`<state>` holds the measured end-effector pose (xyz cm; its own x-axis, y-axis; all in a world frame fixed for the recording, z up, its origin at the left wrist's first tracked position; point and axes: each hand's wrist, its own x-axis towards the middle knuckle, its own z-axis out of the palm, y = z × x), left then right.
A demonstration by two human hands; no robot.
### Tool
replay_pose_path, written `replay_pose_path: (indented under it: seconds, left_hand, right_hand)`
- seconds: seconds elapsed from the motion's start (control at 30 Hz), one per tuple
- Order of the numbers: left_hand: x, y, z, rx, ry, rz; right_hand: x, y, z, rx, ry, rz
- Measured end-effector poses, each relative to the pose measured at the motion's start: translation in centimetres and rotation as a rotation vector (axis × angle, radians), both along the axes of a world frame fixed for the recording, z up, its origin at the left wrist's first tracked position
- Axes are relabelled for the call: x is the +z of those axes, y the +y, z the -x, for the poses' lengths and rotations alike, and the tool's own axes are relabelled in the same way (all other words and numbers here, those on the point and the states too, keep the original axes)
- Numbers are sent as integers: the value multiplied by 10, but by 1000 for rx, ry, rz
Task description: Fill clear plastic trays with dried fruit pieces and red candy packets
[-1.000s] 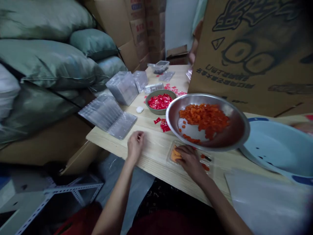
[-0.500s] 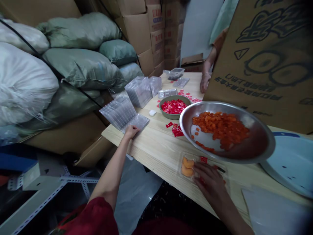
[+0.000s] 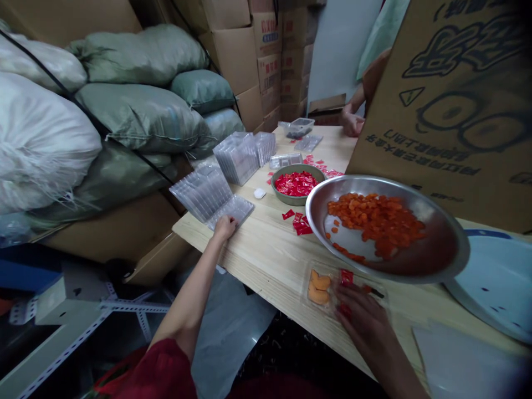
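Observation:
My left hand (image 3: 225,226) reaches out to a flat clear plastic tray (image 3: 233,209) at the foot of a leaning stack of clear trays (image 3: 203,191); its fingers curl on the tray's near edge. My right hand (image 3: 361,318) rests on a clear tray (image 3: 322,288) at the table's front edge, fingers pressed down on it. That tray holds orange pieces and a red packet (image 3: 346,276). Just behind it a steel bowl (image 3: 436,260) holds many orange pieces (image 3: 376,219).
A green bowl of red packets (image 3: 296,184) sits mid-table, loose packets (image 3: 300,223) beside it. More clear tray stacks (image 3: 245,155) stand behind. A big cardboard box (image 3: 453,111) rises at right, a pale blue basin (image 3: 494,277) beside the bowl. Another person's hand (image 3: 352,122) is at the far end. Sacks pile at left.
My left hand went from the bare tabletop out to the clear tray by the stack. My right hand slid to the tray's right side, uncovering the orange pieces. The view swung left.

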<state>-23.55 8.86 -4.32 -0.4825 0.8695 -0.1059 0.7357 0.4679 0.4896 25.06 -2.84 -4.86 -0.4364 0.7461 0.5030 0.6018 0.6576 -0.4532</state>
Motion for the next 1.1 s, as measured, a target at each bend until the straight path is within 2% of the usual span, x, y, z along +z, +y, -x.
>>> replay_pose_path:
  seconds: [0.2,0.33,0.43,0.53,0.6,0.67,0.7,0.77,0.83,0.93,1.0,1.1]
  left_hand:
    - [4,-1,-14,8,87,-25]
    - [15,-10,-24,19,128,-105]
    - [35,-24,-28,32,141,-224]
    - [66,-50,-37,10,121,-334]
    - [91,-76,-51,-94,-37,-406]
    - [116,-107,-73,-262,-385,-429]
    - [126,-122,-87,-340,-589,-391]
    - [139,-147,-115,-468,-911,-218]
    - [139,-164,-141,-550,-1117,-22]
    - [119,-170,-172,-555,-1331,144]
    - [98,-167,-185,-509,-1392,134]
    - [66,-156,-199,-531,-1345,63]
  right_hand:
    - [9,-4,-2,36,-16,29]
    - [7,-7,-9,46,-51,19]
    - [8,-11,-9,29,-35,31]
    - [17,-17,1,-28,73,70]
    - [29,-21,11,-54,154,137]
    - [47,-24,22,-71,228,227]
    - [57,-25,27,-77,263,276]
    - [76,-26,35,-93,349,378]
    - [90,-28,37,-96,446,494]
    - [93,-35,29,-82,580,704]
    - [85,-41,18,-158,683,774]
    - [65,-48,-3,-382,854,697]
